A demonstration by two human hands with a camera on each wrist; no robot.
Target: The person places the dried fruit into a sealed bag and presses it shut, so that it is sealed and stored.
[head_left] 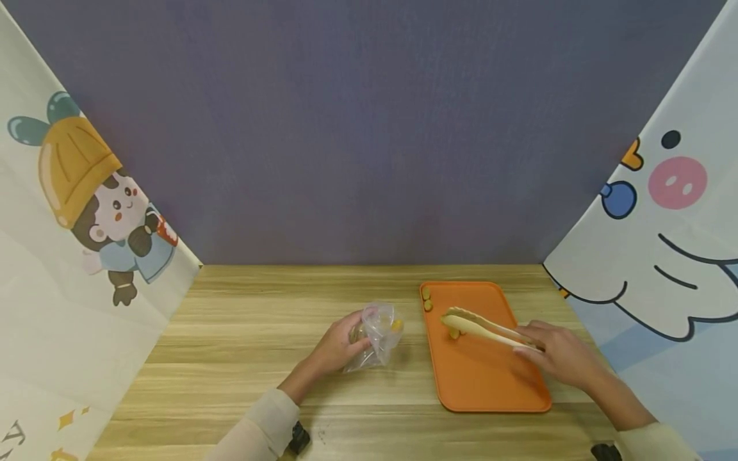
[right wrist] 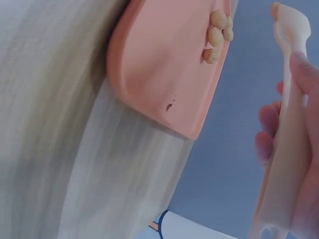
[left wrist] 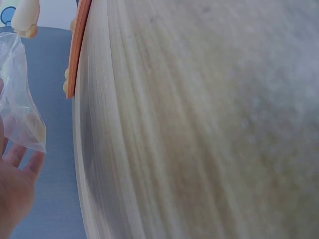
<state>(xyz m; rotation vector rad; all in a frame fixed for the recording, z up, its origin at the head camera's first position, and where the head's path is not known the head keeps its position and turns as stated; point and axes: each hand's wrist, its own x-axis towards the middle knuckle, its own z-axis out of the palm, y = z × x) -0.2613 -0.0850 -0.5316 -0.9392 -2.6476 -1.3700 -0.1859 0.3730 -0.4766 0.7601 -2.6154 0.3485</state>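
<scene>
left hand (head_left: 339, 342) grips clear bag (head_left: 382, 339) above worktop (head_left: 242, 346); right hand (head_left: 558, 352) grips tongs (head_left: 484, 331) over orange tray (head_left: 490, 384), small brownish piece (right wrist: 274, 10) at tips. slackened squeeze could drop it; limp bag could fold shut, knocking it off.

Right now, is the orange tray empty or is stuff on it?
It's not empty: small yellowish lumps lie on the tray, bunched near one edge in the right wrist view.

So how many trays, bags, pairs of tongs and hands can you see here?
Tray: 1
Plastic bag: 1
Tongs: 1 pair
Hands: 2 (left hand, right hand)
Total: 5
</scene>
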